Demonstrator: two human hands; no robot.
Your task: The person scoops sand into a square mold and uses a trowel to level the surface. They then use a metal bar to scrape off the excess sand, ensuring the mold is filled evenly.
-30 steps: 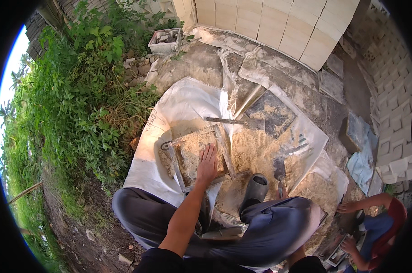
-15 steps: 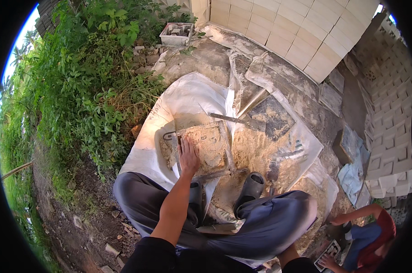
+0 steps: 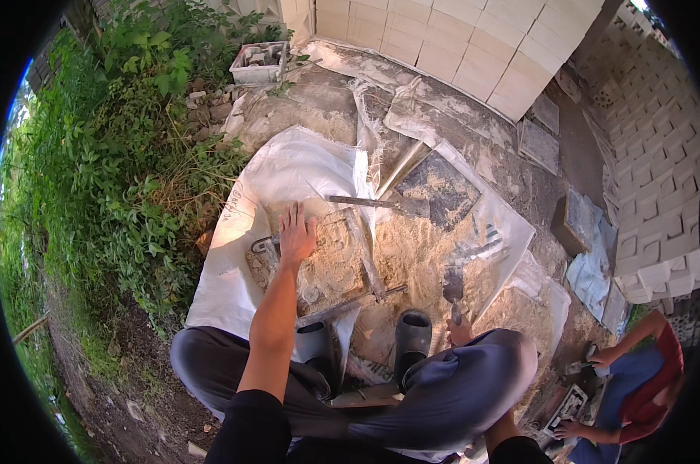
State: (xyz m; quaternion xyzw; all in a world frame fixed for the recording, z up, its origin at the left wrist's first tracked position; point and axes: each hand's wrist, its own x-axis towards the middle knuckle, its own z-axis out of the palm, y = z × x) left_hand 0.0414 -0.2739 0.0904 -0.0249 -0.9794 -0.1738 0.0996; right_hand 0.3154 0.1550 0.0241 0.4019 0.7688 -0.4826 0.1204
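My left hand lies open, fingers spread, on the far part of a sand-covered rectangular mould. A bent metal handle sticks out just left of it, and a bar runs along the mould's right side. Beyond my right knee, my right hand is closed around the handle of a trowel; its dark blade lies on the sand. Part of that forearm is hidden behind my leg. Sand is spread over a white woven sheet beneath all this.
A long-handled flat tool lies by a dark sandy board. Stacked pale blocks stand behind, a white tray at the far left. At lower right a co-worker in a red shirt handles a small mould.
My left hand has moved away from me over the sand, toward the mould's far edge. My right hand, hidden behind my leg before, now grips the trowel handle. The whole view has shifted.
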